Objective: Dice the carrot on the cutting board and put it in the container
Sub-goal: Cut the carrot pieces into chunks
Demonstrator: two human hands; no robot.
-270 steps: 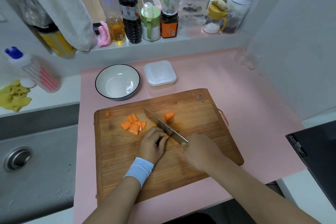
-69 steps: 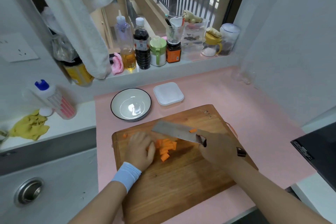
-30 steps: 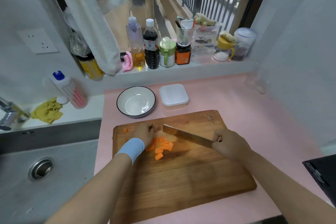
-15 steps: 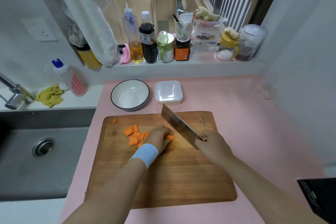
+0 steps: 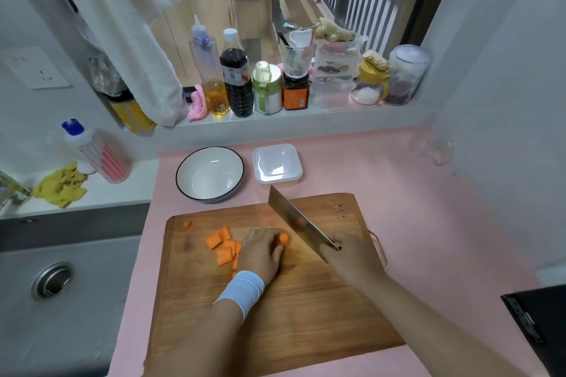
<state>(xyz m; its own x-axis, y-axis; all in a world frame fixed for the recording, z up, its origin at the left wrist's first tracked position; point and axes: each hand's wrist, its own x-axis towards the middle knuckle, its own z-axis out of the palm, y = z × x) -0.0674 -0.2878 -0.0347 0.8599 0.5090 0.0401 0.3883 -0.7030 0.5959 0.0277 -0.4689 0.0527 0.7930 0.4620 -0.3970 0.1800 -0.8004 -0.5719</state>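
Carrot count: one orange round-ended carrot stub (image 5: 284, 238), a cluster of blocky orange cut chunks (image 5: 225, 246) partly hidden under your left hand (image 5: 262, 254), and one small orange bit (image 5: 187, 224) apart, all on one rectangular wooden cutting board (image 5: 291, 315) on the pink counter (image 5: 413, 208). Your left fingers (image 5: 265, 234) curl over the stub, pinning it. Your right hand (image 5: 352, 257) is wrapped round the handle of one flat steel cleaver (image 5: 294, 219), blade just beside the stub. One square white lidded plastic container (image 5: 277, 164) stands beyond the board.
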